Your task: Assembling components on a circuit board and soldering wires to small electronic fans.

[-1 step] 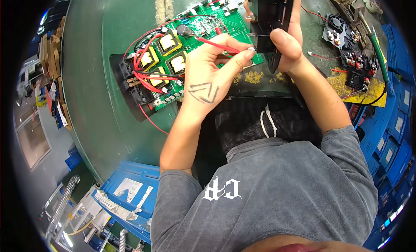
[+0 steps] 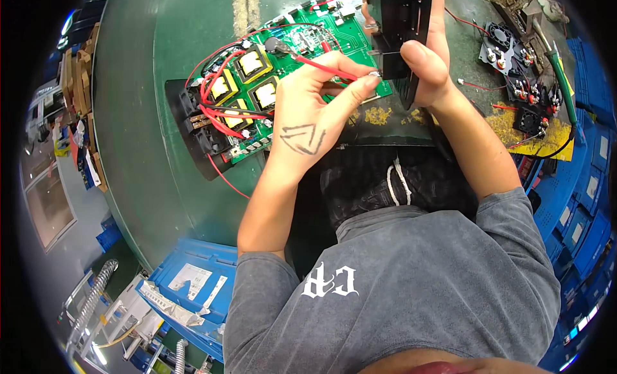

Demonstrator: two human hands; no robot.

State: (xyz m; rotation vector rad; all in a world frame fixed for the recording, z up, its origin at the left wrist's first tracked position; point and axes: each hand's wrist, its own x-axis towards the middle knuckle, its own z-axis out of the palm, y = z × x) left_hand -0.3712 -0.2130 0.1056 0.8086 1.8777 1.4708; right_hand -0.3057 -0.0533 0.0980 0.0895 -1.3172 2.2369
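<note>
So, left hand pinches wire; right hand, panel

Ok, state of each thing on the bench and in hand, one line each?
Left hand: fingertips pinched shut on the red wire
Right hand: gripping the black panel
Red wire: end pinched by the panel; attachment there unclear
Black panel: held on edge
Green circuit board: lying component side up
White plug at right: unplugged
</note>
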